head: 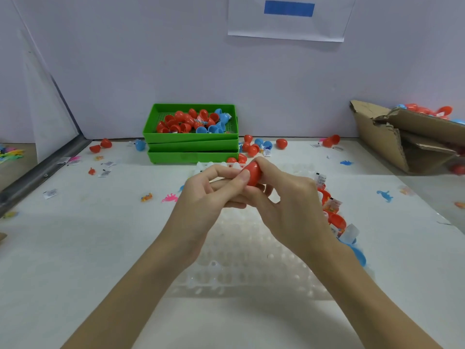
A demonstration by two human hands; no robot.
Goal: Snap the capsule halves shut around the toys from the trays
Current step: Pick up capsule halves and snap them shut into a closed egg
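Surface: a matt white tabletop (pixel 75 248) against a plain pale wall (pixel 151 59), littered with small paper slips and flat rubbery animal shapes.
Capsule: a smooth, glossy red plastic egg-shaped capsule (pixel 253 173), held up between both hands above the table; whether its halves are fully seated I cannot tell.
Left hand: the left hand (pixel 201 197) has its fingers curled, thumb tip pressed against the capsule's near side.
Right hand: the right hand (pixel 289 200) wraps the capsule from the other side, fingers bent over its top and thumb beneath.
Under the hands: a clear, dimpled plastic tray (pixel 241 260), its rounded cups glinting, lies flat directly below both wrists.
Beyond the hands: a stack of green rectangular plastic trays (pixel 192 147), the top one with a perforated floor, heaped with loose red and blue capsule halves (pixel 187 122).
Right of the right hand: a run of red and blue shells and small wrapped packets (pixel 334 212) beside the clear tray.
Far right: a torn brown corrugated cardboard box (pixel 402 137), more capsules showing at its top.
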